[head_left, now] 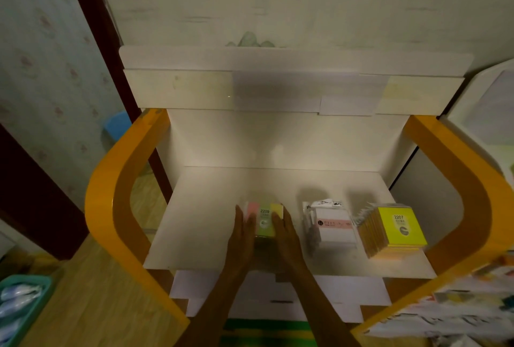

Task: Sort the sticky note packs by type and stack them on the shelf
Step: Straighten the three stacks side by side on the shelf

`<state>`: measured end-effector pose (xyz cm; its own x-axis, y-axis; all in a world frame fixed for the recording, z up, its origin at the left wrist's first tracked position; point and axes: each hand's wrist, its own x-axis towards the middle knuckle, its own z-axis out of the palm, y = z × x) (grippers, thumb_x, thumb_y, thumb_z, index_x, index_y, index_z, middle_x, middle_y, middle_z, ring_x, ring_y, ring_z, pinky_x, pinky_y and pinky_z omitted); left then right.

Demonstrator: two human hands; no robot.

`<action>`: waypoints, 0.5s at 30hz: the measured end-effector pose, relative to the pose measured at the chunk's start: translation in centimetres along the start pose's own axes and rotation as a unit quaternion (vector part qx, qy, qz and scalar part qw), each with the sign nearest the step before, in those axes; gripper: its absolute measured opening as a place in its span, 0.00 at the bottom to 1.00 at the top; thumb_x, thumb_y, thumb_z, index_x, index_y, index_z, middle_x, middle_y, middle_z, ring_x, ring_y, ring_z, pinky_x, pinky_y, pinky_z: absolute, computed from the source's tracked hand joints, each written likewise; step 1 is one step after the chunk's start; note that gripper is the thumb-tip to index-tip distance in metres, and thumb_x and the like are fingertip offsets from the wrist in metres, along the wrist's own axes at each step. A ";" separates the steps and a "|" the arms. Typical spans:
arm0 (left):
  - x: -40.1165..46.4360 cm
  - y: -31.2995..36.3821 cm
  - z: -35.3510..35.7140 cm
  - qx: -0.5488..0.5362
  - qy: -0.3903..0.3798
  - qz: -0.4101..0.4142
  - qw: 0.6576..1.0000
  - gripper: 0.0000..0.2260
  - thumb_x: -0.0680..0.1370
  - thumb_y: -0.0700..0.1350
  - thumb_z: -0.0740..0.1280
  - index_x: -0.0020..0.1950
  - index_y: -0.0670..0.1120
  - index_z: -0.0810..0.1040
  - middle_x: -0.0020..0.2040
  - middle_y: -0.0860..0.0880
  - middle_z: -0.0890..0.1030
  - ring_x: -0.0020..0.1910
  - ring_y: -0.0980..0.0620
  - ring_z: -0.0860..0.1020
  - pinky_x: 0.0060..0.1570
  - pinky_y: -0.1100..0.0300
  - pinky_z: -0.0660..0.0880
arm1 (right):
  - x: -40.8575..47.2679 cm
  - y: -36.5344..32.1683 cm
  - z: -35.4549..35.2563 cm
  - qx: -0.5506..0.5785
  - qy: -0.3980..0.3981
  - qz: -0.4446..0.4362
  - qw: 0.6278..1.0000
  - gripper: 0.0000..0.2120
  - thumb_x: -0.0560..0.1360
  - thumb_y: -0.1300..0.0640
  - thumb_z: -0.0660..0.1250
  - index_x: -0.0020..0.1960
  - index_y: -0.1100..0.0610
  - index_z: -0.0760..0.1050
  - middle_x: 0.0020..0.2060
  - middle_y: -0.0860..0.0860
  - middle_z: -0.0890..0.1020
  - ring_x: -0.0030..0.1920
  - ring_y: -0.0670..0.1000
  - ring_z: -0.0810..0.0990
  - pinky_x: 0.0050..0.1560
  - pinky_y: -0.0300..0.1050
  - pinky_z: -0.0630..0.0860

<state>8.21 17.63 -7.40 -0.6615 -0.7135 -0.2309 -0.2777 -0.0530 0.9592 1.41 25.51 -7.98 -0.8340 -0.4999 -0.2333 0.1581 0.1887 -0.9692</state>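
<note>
Three piles sit along the front edge of the white shelf. Both hands bracket the multicolour stack near the middle of that edge: the left hand lies flat against its left side, the right hand flat against its right, fingers straight, squaring it up. Beside it stand the white packs, then the yellow stack toward the front right corner. Sorting looks well advanced; loose items at the lower right are too blurred to identify.
</note>
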 end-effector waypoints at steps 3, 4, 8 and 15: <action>-0.2 0.2 -0.3 -0.051 0.008 0.001 0.999 0.36 0.74 0.66 0.56 0.76 0.50 0.55 0.71 0.43 0.67 0.64 0.41 0.71 0.62 0.43 0.71 | -0.5 0.2 0.3 -0.008 0.001 -0.023 1.000 0.25 0.81 0.49 0.57 0.75 0.47 0.54 0.64 0.47 0.70 0.55 0.42 0.72 0.48 0.30 0.71; -0.3 0.4 -0.1 -0.057 0.002 -0.003 0.998 0.33 0.75 0.64 0.55 0.76 0.50 0.55 0.71 0.43 0.67 0.65 0.41 0.71 0.63 0.39 0.70 | -0.6 0.2 0.5 -0.010 0.003 -0.025 1.000 0.26 0.80 0.49 0.57 0.76 0.47 0.53 0.66 0.49 0.70 0.57 0.45 0.72 0.51 0.34 0.71; -0.8 1.1 0.9 -0.072 0.024 -0.009 0.997 0.25 0.81 0.53 0.54 0.77 0.49 0.54 0.72 0.43 0.65 0.67 0.41 0.69 0.65 0.41 0.68 | -0.5 0.4 1.1 -0.011 0.028 -0.029 0.999 0.25 0.80 0.47 0.57 0.75 0.45 0.54 0.70 0.51 0.69 0.60 0.47 0.71 0.57 0.42 0.70; -0.9 0.6 0.9 -0.036 0.020 0.009 0.999 0.23 0.82 0.52 0.51 0.77 0.52 0.53 0.73 0.44 0.65 0.67 0.42 0.69 0.62 0.49 0.68 | -0.5 0.3 1.1 -0.018 0.029 -0.036 0.999 0.25 0.80 0.46 0.56 0.75 0.44 0.55 0.70 0.50 0.69 0.64 0.52 0.72 0.59 0.45 0.70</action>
<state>8.02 18.83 -6.74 -0.6371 -0.7419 -0.2089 -0.2140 -0.0901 0.9727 2.51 24.91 -8.28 -0.8722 -0.4629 -0.1580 0.0791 0.1854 -0.9795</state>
